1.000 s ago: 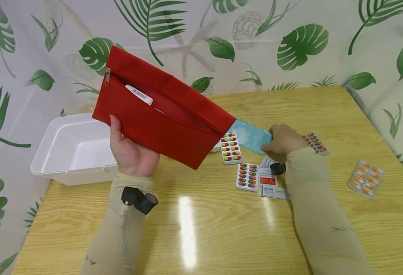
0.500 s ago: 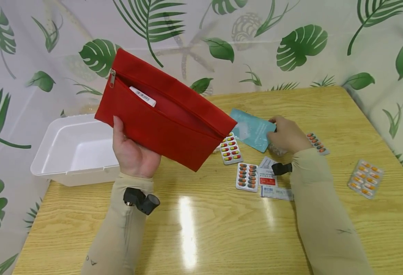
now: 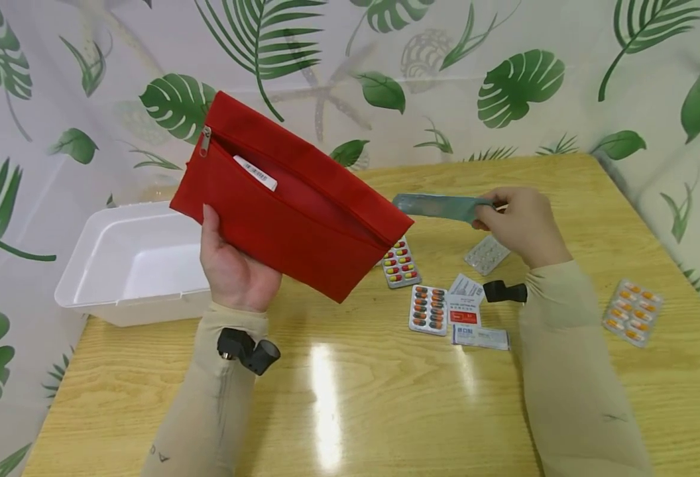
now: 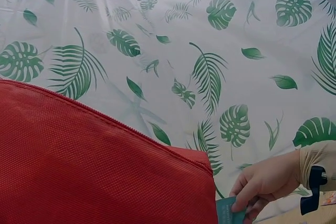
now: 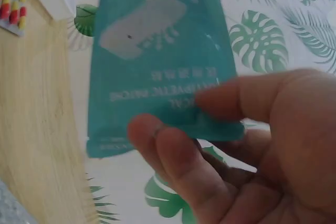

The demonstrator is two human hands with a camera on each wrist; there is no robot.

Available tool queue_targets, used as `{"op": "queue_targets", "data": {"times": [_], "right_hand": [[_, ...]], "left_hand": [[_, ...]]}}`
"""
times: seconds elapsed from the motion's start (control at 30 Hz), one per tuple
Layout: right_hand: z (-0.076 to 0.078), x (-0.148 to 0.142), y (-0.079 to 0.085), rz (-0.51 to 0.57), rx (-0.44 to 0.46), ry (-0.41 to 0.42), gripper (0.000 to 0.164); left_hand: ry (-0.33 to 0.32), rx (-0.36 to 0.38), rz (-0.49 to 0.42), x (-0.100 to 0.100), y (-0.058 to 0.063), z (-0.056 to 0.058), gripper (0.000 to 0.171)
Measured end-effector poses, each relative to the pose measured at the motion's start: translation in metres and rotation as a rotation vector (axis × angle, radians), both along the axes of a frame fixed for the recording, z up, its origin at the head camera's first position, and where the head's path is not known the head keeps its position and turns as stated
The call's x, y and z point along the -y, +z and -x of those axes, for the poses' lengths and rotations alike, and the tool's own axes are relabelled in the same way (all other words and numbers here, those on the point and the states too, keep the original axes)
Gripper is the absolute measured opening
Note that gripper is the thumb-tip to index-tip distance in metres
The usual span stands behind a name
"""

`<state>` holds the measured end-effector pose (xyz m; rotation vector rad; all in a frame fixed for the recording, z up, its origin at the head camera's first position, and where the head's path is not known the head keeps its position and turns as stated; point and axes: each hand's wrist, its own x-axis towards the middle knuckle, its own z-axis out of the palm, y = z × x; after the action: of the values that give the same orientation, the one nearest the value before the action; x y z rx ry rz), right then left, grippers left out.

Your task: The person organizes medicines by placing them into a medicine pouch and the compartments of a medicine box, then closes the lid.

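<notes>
- Wood-grained and glossy, the table [image 3: 409, 397] throws back a long white streak of light.
- Nearest are two beige sleeves [image 3: 577, 358], with a small black camera [image 3: 247, 350] strapped at each wrist.
- The left hand [image 3: 233, 271] grips a red pouch [image 3: 284, 232] from below, above the table, thumb against its front; I cannot tell how the rest curls behind.
- Only the head view looks into the pouch's gaping mouth, where a white barcoded box [image 3: 254, 173] lies; the left wrist view gives the coarse weave and the zip line instead.
- The right hand [image 3: 525, 222] has its fingers [image 5: 181, 156] closed in a pinch on the end of a teal packet [image 3: 436, 206], held above the table by the pouch's lower corner; I cannot tell whether the two touch.
- From the head that packet is a narrow strip; the right wrist view shows its slick face, a pale cartoon and upside-down lettering.
- Beneath lie flat printed sachets [image 3: 465, 308] and blister packs [image 3: 428, 310] of bumpy capsules.
- Farther left stands a smooth white plastic tub [image 3: 141, 309] with rounded corners.
- Behind everything hangs a pale backdrop [image 3: 517, 26] printed with green leaves.
</notes>
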<state>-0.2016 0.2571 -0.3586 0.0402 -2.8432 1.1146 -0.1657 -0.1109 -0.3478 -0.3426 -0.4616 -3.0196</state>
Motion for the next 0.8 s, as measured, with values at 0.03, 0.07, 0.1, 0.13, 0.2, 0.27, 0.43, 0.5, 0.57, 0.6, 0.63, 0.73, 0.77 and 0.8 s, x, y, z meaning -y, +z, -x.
{"op": "queue_targets", "data": {"times": [0.03, 0.07, 0.1, 0.13, 0.2, 0.27, 0.43, 0.5, 0.57, 0.6, 0.63, 0.73, 0.77, 0.8], "right_hand": [[-0.002, 0.0, 0.001, -0.019, 0.013, 0.033, 0.024], [-0.003, 0.001, 0.002, -0.037, 0.02, 0.067, 0.024], [-0.005, 0.001, 0.003, -0.051, 0.025, 0.095, 0.024], [-0.007, 0.002, 0.004, -0.05, 0.015, 0.113, 0.025], [-0.01, 0.004, 0.007, 0.0, -0.039, 0.113, 0.025], [-0.015, 0.008, 0.013, 0.119, -0.149, 0.064, 0.023], [-0.035, 0.024, 0.045, 0.655, -0.534, 0.018, 0.017], [-0.046, 0.032, 0.057, 0.809, -0.631, 0.089, 0.015], [-0.055, 0.04, 0.063, 0.864, -0.658, 0.198, 0.012], [-0.06, 0.044, 0.064, 0.843, -0.659, 0.249, 0.01], [-0.063, 0.048, 0.065, 0.821, -0.643, 0.306, 0.008], [-0.07, 0.063, 0.063, 0.67, -0.587, 0.435, 0.005], [-0.071, 0.067, 0.061, 0.612, -0.575, 0.459, 0.004], [-0.071, 0.071, 0.06, 0.568, -0.558, 0.478, 0.004]], "left_hand": [[-0.001, -0.001, 0.005, 0.0, -0.001, 0.0, 0.043], [-0.001, -0.008, 0.011, -0.001, -0.002, -0.001, 0.043], [-0.004, -0.016, 0.017, -0.001, -0.002, -0.001, 0.043], [-0.006, -0.021, 0.021, -0.001, -0.002, -0.001, 0.044], [-0.009, -0.031, 0.028, -0.002, -0.002, -0.001, 0.044], [-0.022, -0.047, 0.031, -0.004, -0.002, -0.002, 0.045], [-0.088, -0.111, -0.015, -0.011, 0.0, 0.0, 0.044], [-0.105, -0.136, -0.029, -0.014, 0.001, 0.001, 0.044], [-0.106, -0.151, -0.018, -0.015, -0.001, 0.002, 0.043], [-0.101, -0.153, -0.007, -0.016, -0.001, 0.001, 0.043], [-0.096, -0.15, 0.0, -0.016, -0.002, 0.001, 0.043], [-0.079, -0.136, 0.035, -0.018, -0.006, -0.001, 0.042], [-0.072, -0.13, 0.049, -0.018, -0.007, -0.002, 0.041], [-0.068, -0.12, 0.062, -0.019, -0.009, -0.002, 0.04]]}}
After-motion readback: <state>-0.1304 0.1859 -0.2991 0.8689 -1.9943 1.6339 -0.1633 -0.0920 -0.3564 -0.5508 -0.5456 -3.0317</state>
